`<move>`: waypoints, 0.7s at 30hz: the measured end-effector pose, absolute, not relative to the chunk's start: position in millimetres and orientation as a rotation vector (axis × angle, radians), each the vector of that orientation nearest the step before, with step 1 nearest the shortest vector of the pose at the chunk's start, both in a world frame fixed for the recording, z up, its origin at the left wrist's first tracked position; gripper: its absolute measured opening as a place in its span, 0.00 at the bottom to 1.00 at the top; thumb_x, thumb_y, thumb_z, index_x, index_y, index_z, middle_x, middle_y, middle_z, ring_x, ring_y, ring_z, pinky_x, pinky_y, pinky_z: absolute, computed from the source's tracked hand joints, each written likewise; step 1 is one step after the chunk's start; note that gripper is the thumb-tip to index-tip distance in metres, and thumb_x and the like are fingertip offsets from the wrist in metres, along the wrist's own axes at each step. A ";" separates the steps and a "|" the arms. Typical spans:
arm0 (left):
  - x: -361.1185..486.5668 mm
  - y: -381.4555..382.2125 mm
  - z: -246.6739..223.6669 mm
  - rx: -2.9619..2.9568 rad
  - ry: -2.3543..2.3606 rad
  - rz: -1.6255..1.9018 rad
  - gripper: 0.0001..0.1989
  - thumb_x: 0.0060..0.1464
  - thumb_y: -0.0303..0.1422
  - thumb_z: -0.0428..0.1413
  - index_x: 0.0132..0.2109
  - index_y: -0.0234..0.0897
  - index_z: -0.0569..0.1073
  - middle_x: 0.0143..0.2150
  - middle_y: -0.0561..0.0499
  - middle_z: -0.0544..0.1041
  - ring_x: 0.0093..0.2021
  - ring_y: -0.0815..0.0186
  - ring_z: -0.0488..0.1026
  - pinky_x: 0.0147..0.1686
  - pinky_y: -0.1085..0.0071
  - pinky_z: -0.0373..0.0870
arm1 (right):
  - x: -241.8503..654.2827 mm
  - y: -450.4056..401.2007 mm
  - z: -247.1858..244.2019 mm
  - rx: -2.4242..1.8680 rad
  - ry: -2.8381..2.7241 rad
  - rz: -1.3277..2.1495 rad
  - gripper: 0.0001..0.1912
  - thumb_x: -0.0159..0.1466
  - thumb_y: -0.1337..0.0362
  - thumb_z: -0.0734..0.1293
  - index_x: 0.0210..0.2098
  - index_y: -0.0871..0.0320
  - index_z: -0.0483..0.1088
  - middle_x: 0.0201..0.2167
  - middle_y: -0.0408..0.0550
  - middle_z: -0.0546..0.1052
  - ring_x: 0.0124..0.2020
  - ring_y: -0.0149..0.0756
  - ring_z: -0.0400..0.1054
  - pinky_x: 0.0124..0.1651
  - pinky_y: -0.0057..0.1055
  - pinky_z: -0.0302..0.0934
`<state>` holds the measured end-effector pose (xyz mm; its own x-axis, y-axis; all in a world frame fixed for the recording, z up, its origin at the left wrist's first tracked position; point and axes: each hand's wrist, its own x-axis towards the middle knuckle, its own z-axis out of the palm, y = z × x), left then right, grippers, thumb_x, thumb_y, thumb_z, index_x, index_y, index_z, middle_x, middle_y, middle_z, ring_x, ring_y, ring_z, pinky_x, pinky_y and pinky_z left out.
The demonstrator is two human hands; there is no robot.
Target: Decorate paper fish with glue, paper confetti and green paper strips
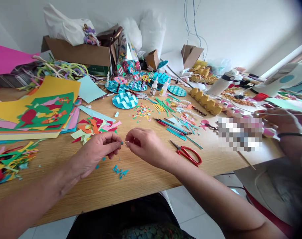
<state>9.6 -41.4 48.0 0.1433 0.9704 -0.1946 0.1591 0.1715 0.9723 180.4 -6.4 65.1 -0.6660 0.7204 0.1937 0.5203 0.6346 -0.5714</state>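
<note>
My left hand (101, 151) is closed in a pinch over the table (146, 179), with a tiny blue paper piece (121, 143) at its fingertips. Just to its right, the fingers of my right hand (141, 142) are pinched together, and what they hold is too small to make out. The fingertips of both hands are close, with a narrow gap between them. Below them lie blue paper scraps (120, 171). Behind my hands are colored paper strips (93, 127) and small paper dots (144, 111). Red-handled scissors (188, 154) rest to the right of my right hand.
Colored sheets (63, 129) are stacked at left beside cut strips (14, 159). Blue wavy discs (124, 100), glue bottles (154, 87) and pens (172, 126) lie further back. Another person's hands (277, 119) are at the right, near yellow carton pieces (205, 101).
</note>
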 end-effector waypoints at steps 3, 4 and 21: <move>11.7 -38.6 48.9 1.289 1.310 0.888 0.09 0.45 0.38 0.56 0.31 0.35 0.70 0.22 0.56 0.68 0.22 0.73 0.63 0.21 0.75 0.60 | 182.8 -2.2 63.6 -1.091 -2.344 0.912 0.03 0.57 0.71 0.63 0.29 0.62 0.69 0.23 0.41 0.70 0.24 0.22 0.60 0.29 0.21 0.51; 12.9 -37.7 49.3 1.307 1.309 0.883 0.09 0.45 0.37 0.55 0.31 0.35 0.69 0.22 0.56 0.67 0.22 0.73 0.62 0.21 0.76 0.60 | 183.1 -1.2 62.7 -1.113 -2.314 0.969 0.04 0.57 0.70 0.63 0.29 0.62 0.69 0.23 0.40 0.70 0.24 0.22 0.60 0.29 0.21 0.52; 32.7 -16.7 48.8 1.467 1.294 0.852 0.09 0.46 0.37 0.54 0.26 0.36 0.67 0.21 0.57 0.64 0.20 0.74 0.60 0.22 0.75 0.59 | 191.7 19.0 56.3 -1.094 -2.273 1.045 0.06 0.59 0.68 0.60 0.29 0.63 0.67 0.20 0.39 0.68 0.21 0.22 0.59 0.25 0.20 0.50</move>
<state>32.7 -16.7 48.8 0.1915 0.9772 -0.0914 0.3015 0.0301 0.9530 191.7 19.0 56.3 -0.6089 0.7923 0.0392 0.4859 0.4116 -0.7710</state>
